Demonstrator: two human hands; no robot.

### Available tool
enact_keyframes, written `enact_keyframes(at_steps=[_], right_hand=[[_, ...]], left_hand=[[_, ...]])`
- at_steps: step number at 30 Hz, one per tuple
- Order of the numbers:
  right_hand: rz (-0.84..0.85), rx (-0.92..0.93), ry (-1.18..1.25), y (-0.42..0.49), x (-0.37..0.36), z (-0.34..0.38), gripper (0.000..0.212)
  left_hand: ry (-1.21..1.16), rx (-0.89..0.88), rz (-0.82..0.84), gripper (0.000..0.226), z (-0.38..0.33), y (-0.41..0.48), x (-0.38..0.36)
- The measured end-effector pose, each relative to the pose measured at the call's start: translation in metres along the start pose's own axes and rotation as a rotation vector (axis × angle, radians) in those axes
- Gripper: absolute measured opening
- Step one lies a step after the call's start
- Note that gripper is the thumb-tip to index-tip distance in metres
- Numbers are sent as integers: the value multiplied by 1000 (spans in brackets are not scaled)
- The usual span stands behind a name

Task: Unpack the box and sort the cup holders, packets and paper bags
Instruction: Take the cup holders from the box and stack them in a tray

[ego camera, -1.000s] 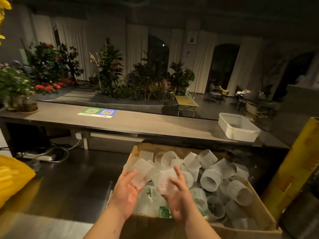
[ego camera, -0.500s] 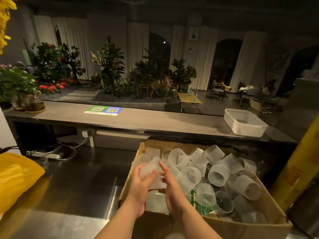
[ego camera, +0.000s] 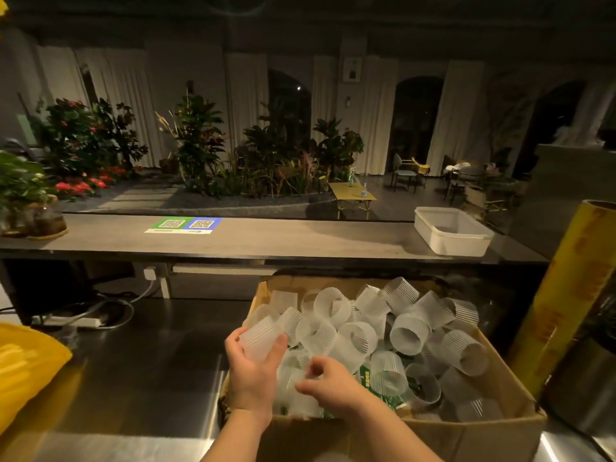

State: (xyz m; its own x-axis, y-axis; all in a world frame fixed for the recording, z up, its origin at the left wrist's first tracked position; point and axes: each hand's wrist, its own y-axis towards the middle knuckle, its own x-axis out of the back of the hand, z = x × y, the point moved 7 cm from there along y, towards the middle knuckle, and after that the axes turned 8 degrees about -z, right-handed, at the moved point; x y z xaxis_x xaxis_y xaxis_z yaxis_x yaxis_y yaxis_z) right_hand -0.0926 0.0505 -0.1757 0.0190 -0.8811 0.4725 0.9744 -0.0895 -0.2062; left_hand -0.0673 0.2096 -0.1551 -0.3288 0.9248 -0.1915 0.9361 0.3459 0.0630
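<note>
Frosted plastic cup holders lie in the cardboard box, covering green packets. My left hand curls round one holder over the near-left corner, while my right hand pinches the rim of another holder, probably to stack them.

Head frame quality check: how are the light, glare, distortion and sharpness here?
Head view: dim, warm light, and the room behind is almost black. Head view: glare streaks on the steel worktop. Head view: wide-angle bending tilts the yellow roll at the right edge. Head view: the left hand, right hand and cup holders look sharp, though the holders merge into one pale mass.
</note>
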Motion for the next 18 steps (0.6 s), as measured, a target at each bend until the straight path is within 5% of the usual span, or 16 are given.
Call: enact_keyframes(at_steps=[4,9,12,18], right_hand=[[-75,-90,499,1,18,-13,20],[-149,-70,951,-1,37,-24,73],[-207,-61,1108,0,42,-26,83],[-198,6,1092,-5,44,-23,87]], left_hand=[[48,-21,20,72,4,6,-1],[172,-74,22,81,12,6,1],[142,-51,94,99,10,4,-3],[132,-53,142,74,5,-5,-5]])
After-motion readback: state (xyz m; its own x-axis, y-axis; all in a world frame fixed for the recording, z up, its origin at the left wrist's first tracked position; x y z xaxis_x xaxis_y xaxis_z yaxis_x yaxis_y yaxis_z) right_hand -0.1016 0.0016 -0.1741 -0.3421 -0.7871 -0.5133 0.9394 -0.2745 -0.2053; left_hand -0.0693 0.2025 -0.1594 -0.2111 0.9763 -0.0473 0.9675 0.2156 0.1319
